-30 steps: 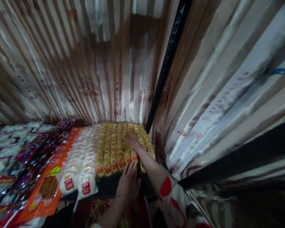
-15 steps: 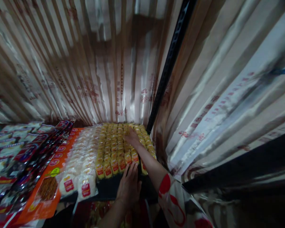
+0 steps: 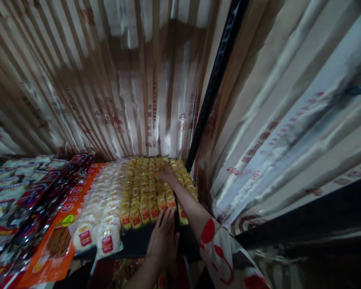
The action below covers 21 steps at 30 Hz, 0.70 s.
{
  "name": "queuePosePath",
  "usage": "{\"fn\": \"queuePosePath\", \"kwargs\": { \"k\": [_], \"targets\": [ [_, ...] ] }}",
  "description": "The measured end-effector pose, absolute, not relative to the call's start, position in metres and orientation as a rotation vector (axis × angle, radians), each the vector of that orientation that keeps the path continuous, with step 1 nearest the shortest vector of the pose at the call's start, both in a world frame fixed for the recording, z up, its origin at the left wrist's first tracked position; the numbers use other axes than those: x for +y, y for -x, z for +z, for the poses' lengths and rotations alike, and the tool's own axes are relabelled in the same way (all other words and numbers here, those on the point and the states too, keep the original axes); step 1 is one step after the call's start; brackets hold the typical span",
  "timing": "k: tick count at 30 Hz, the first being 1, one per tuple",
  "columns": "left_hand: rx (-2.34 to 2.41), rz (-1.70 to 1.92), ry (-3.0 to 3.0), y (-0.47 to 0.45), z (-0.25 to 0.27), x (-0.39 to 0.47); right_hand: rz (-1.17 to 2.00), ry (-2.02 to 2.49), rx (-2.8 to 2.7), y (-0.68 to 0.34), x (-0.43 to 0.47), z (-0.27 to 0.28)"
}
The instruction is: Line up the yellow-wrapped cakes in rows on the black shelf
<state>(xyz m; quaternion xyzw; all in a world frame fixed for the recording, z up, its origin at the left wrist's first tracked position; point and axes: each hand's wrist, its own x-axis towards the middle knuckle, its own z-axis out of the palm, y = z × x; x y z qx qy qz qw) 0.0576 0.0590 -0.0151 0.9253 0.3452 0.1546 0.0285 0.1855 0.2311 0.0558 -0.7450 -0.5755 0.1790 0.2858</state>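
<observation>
Rows of small yellow-wrapped snack packets (image 3: 144,192) with red labels stand tightly packed on a dark shelf (image 3: 135,241). My left hand (image 3: 162,235) is at their front edge, fingers stretched out and tips against the front packets. My right hand (image 3: 167,173) reaches over the rows and touches packets toward the back right. Dim light and blur hide its fingertips, so I cannot make out whether it grips one. To the left stand two rows of clear-wrapped white round packets (image 3: 108,239) with red labels.
Orange snack bags (image 3: 52,253), dark red shiny bags (image 3: 33,200) and white packets (image 3: 13,192) overlap farther left. Pleated printed sheeting (image 3: 132,100) rises behind and at the right. A slanted black post (image 3: 210,92) stands at the back right corner. More packets (image 3: 123,273) lie on a lower level.
Both hands stay in nearly the same places. The view shifts very slightly, and no packet is plainly moved.
</observation>
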Motion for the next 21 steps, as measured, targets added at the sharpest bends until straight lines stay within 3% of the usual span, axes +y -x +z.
{"fn": "queuePosePath", "kwargs": {
  "k": [21],
  "targets": [
    [1.082, 0.461, -2.837, -0.059, -0.023, 0.06, 0.528, 2.082, -1.46, -0.185, 0.248, 0.056]
  ]
}}
